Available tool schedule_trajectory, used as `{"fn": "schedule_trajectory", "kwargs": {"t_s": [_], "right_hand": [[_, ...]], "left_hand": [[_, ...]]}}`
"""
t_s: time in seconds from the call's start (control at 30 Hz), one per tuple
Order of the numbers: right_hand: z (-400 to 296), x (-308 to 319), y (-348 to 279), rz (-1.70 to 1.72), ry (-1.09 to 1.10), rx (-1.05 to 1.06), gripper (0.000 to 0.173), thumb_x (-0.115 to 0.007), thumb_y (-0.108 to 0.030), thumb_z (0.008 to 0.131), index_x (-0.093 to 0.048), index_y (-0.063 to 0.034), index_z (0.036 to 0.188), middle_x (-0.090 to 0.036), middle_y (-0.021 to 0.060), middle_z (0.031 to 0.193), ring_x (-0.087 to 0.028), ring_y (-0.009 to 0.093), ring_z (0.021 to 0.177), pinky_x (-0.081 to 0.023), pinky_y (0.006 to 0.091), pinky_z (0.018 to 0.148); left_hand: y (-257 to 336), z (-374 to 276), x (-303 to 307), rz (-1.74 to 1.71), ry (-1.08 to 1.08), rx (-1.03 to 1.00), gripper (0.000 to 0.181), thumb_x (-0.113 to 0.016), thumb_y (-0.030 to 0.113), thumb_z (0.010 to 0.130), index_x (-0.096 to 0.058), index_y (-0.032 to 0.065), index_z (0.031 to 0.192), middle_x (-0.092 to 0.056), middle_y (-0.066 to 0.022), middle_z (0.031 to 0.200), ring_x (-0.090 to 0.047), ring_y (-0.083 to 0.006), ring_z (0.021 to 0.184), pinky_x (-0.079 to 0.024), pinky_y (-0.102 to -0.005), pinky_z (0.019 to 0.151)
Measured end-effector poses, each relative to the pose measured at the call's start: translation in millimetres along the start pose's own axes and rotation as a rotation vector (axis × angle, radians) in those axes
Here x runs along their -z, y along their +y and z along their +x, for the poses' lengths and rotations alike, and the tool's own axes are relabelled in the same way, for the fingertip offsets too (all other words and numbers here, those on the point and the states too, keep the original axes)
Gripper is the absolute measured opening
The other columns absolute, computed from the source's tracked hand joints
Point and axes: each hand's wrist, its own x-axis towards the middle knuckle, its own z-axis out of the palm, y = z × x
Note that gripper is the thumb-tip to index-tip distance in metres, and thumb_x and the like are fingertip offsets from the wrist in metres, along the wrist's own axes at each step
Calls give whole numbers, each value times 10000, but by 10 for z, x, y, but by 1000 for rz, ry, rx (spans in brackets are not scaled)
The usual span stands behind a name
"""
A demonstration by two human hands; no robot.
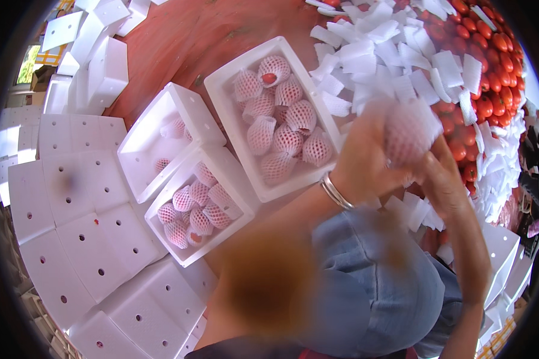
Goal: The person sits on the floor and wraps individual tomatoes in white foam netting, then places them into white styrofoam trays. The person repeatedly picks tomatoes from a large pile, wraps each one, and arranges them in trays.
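Between my two hands is a red fruit in a white foam net sleeve, blurred. My left hand, with silver bangles on its wrist, is curved around its left side. My right hand touches its lower right side. Just left of my left hand lies a white foam box holding several fruits in foam nets. Two smaller-looking foam boxes stand further left: one holds several netted fruits, the other only a few. Loose foam net sleeves are heaped beyond my hands.
A large pile of red tomato-like fruits lies at the right, with more foam sleeves beside it. White foam boxes with round holes are packed together at the left; more are stacked at the upper left and lower right. A red sheet covers the ground.
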Motion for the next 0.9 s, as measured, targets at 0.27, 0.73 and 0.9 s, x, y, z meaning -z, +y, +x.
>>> {"fn": "schedule_trajectory", "kwargs": {"t_s": [0.27, 0.73, 0.9], "right_hand": [[168, 33, 623, 258, 87, -211, 483, -682, -267, 810, -480, -20, 1174, -605, 87, 1050, -629, 181, 911, -545, 331, 748], [428, -87, 723, 189, 31, -262, 409, -601, -272, 872, -500, -27, 1184, -629, 65, 1020, -641, 136, 876, -561, 273, 678], [636, -497, 659, 211, -39, -328, 362, -531, -253, 918, -464, -53, 1213, -594, 56, 1094, -616, 146, 934, -554, 295, 684]], "left_hand": [[-1379, 58, 1442, 393, 621, 356, 556, -670, 206, 756, -452, -72, 1186, -559, -189, 1049, -564, -304, 976, -425, -373, 895], [-1912, 133, 1420, 624, 384, 476, 603, -592, 356, 834, -474, -119, 1186, -547, -317, 1105, -510, -443, 1077, -389, -435, 949], [-2089, -18, 1334, 655, 451, 500, 640, -562, 260, 855, -305, -114, 1306, -426, -341, 1230, -415, -471, 1158, -339, -457, 996]]}}
